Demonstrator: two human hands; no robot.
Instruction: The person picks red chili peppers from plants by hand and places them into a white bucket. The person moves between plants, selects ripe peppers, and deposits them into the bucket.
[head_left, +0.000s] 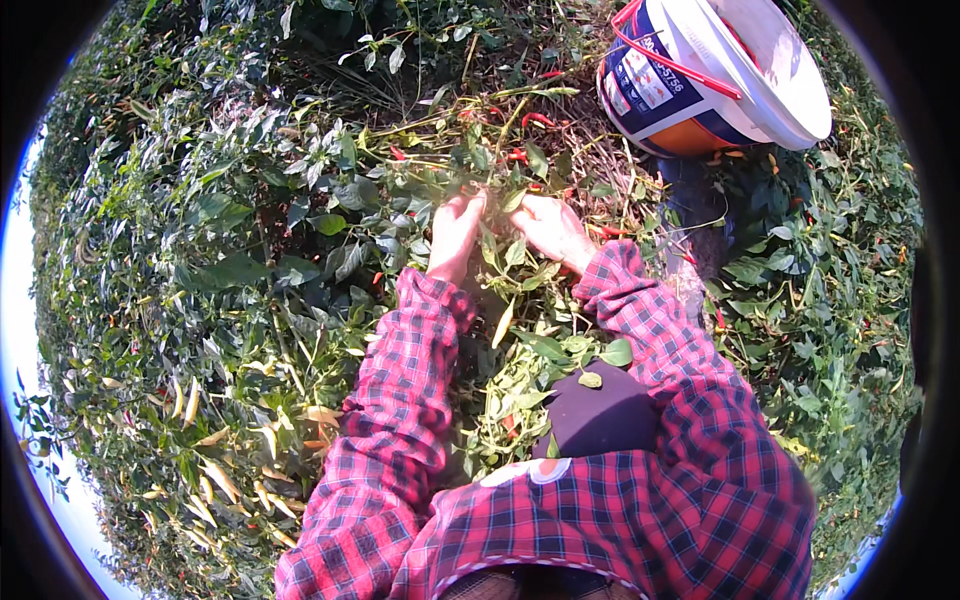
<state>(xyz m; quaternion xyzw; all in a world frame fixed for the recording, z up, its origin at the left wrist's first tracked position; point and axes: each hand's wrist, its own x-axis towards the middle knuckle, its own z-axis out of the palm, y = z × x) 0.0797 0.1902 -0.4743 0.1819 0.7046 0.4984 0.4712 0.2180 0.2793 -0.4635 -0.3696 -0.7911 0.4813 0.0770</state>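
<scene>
My left hand (456, 231) reaches in among the leaves and stems of a chilli pepper plant (480, 154), its thumb and fingers drawn together. Just to its right, my right hand (551, 227) has its fingers curled beside a green leaf (514, 200). Leaves and blur at the fingertips hide whether either hand grips anything. Red chilli peppers (537, 119) lie or hang beyond the hands, and more red ones (609, 231) show by my right wrist. Below and between my forearms hangs a pale yellow chilli pepper (503, 324).
A white plastic bucket (784, 112) with a red handle (675, 67) and printed label stands tilted at upper right, something red inside. Dry straw (592, 161) covers ground near it. Dense chilli plants (225, 210) surround me, with several pale yellow peppers (220, 480) at lower left. My dark-clothed knee (600, 412) is below.
</scene>
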